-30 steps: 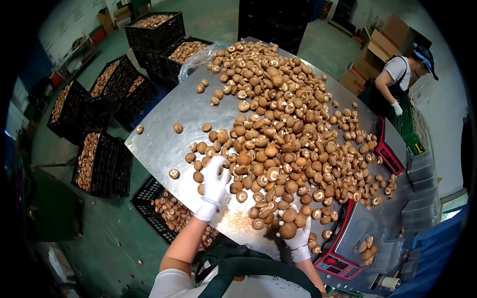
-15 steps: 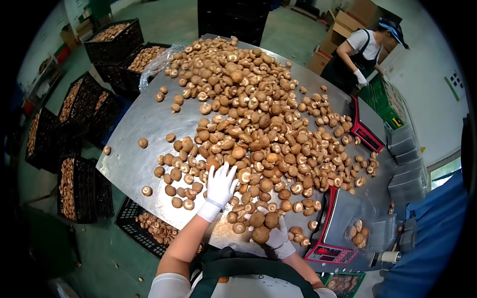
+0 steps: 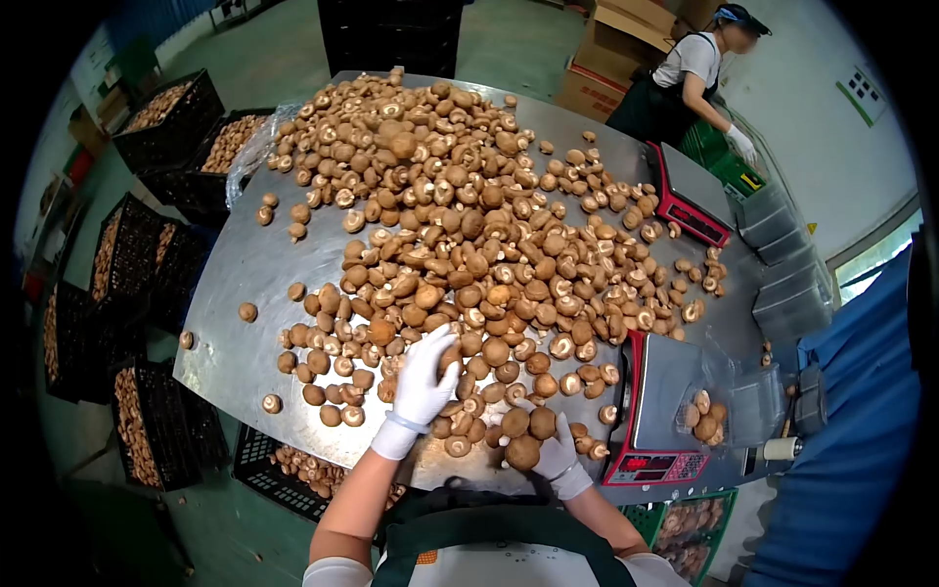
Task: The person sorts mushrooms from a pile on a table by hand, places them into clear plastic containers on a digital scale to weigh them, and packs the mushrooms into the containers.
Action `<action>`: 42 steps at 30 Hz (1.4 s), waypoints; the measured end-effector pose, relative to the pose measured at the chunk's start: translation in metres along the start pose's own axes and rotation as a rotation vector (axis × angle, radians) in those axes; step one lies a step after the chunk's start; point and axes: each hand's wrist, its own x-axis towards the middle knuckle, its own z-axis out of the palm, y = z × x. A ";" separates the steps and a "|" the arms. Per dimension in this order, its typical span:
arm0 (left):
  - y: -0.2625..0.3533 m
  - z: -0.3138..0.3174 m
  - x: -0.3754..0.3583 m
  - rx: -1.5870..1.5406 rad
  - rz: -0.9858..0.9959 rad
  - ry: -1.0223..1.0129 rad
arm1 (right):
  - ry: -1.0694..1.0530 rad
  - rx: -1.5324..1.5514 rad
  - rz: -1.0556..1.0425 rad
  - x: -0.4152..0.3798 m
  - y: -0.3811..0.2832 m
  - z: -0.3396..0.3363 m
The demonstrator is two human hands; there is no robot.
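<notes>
My left hand [image 3: 424, 380], in a white glove, is at the near edge of a big heap of brown shiitake mushrooms [image 3: 489, 225]. Its thumb and fingers close around a single mushroom [image 3: 450, 359]. Close to my body, my right hand [image 3: 559, 458], also gloved, cradles a small cluster of mushrooms [image 3: 523, 452] against its palm and fingers. Loose mushrooms lie just beyond both hands on the metal table [image 3: 240, 367].
To my right is a red-framed scale [image 3: 657, 411], with bagged mushrooms [image 3: 706, 419] on it. A second scale [image 3: 693, 191] stands farther back, near stacked clear trays [image 3: 790, 293]. A co-worker [image 3: 685, 78] works at a green crate [image 3: 719, 161]. Black crates [image 3: 161, 117] of mushrooms line the left.
My left hand has gone from spread fingers to closed around a mushroom. My right hand still holds its cluster. The view has turned slightly, and the co-worker's hand has moved over the green crate.
</notes>
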 end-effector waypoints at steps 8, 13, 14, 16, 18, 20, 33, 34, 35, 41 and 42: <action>-0.008 0.066 0.030 0.619 0.295 -0.625 | -0.192 0.546 -0.086 -0.015 0.001 0.013; -0.010 0.057 0.040 0.133 0.130 -0.485 | 0.343 0.007 -0.227 -0.032 0.003 -0.005; -0.010 0.060 0.039 -0.079 0.122 -0.390 | 0.348 0.016 -0.254 -0.037 0.002 -0.007; 0.004 0.060 0.038 -0.928 -0.498 -0.550 | 0.325 -0.005 -0.249 -0.043 0.000 -0.006; 0.019 0.067 0.026 -1.086 -0.539 -0.533 | 0.339 -0.007 -0.311 -0.050 -0.001 -0.006; 0.035 0.075 0.015 -1.276 -0.595 -0.600 | 0.172 0.001 -0.309 -0.060 -0.014 0.004; 0.224 0.230 0.002 -0.572 -0.120 -0.740 | 0.938 -1.665 -1.128 -0.235 -0.216 0.037; 0.241 0.242 0.002 -0.436 0.029 -0.695 | 0.938 -1.654 -1.125 -0.242 -0.220 0.032; 0.258 0.252 0.001 -0.325 0.271 -0.567 | 1.036 -1.973 -1.012 -0.248 -0.223 0.028; 0.275 0.271 -0.005 -0.138 0.290 -0.474 | 0.957 -2.165 -0.896 -0.281 -0.236 0.007; 0.266 0.263 -0.005 -0.292 0.086 -0.536 | 0.984 -2.068 -0.992 -0.292 -0.239 0.009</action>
